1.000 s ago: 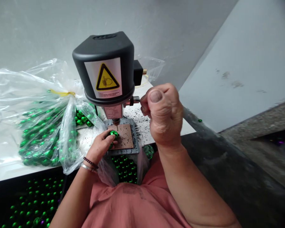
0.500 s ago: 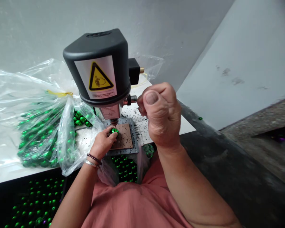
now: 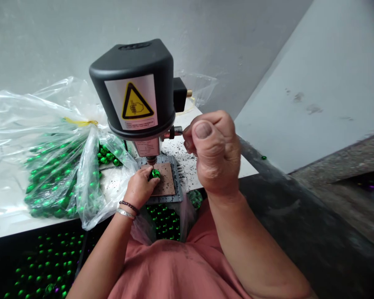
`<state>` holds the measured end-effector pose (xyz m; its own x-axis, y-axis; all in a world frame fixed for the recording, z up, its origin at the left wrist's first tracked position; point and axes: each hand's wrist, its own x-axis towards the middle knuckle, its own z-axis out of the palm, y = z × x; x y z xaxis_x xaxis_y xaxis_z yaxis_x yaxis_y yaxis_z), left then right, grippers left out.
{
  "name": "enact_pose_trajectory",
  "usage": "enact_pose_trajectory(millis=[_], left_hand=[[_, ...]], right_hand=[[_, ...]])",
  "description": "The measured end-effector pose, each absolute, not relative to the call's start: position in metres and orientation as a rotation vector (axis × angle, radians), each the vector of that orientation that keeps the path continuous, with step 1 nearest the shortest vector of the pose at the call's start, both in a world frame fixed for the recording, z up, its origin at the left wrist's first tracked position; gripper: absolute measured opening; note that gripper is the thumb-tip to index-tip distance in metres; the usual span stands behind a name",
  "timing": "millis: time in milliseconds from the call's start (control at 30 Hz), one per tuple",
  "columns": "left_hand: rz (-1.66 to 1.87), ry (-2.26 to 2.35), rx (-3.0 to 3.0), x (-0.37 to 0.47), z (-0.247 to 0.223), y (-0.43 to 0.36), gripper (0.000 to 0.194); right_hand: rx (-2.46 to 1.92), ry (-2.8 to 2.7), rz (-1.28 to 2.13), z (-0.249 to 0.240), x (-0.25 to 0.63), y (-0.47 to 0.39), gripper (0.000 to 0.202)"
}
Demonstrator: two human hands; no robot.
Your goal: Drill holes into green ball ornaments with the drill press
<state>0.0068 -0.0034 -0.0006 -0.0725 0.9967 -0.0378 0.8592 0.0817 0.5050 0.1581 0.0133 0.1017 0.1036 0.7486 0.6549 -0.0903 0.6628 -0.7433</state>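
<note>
A shiny green ball (image 3: 156, 173) sits on a brown board (image 3: 166, 182) on the base of a black drill press (image 3: 131, 87). My left hand (image 3: 141, 185) pinches the ball from the left, between thumb and fingers. The thin drill bit (image 3: 153, 167) comes down at the ball's top; whether it has entered the ball, I cannot tell. Right of the machine, my right hand (image 3: 216, 151) is closed in a fist at the end of the metal feed handle (image 3: 177, 131). Its fingers hide the handle's far part.
At left, a clear plastic bag (image 3: 89, 187) tied with yellow string holds many green balls. Dark shavings litter the white table (image 3: 237, 166). More green balls lie below, in a bag (image 3: 163, 224) in front of me and a dark container (image 3: 46, 265) at lower left.
The view has shifted slightly. My left hand and the green ball sit a little further right under the bit. My right hand keeps its grip at the handle, almost unmoved.
</note>
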Motion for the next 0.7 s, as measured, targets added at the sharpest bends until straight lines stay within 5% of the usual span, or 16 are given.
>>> enact_pose_trajectory(millis=[700], left_hand=[[0.497, 2.027, 1.844, 0.005, -0.005, -0.003, 0.032]], right_hand=[[-0.552, -1.388, 0.495, 0.065, 0.158, 0.003, 0.005]])
